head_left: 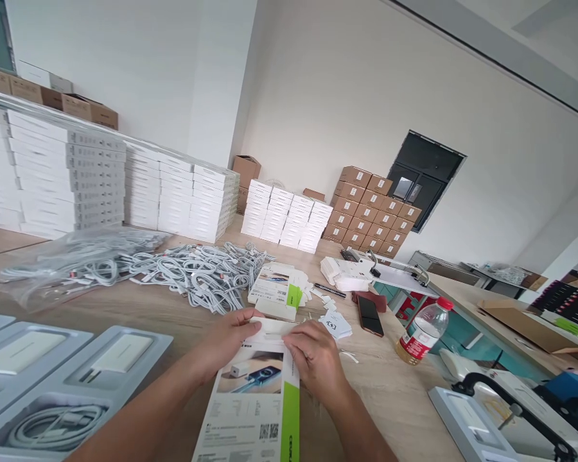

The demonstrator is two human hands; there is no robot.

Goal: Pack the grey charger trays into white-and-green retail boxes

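Flat in front of me lies a white and green printed packaging box, its end with the white flap pointing away from me. My left hand pinches the left corner of that end between thumb and fingers. On the right corner, my right hand has its fingers bent and closed at the flap's edge. Just beyond the hands sits a pile of similar flat printed boxes. White cards lie right of them. Grey trays holding white chargers and a coiled cable stand to the left.
A heap of grey-white cables spreads across the table beside a plastic bag. Stacks of white boxes line the back. A phone, a pen and a drink bottle are at right, near a black-handled machine.
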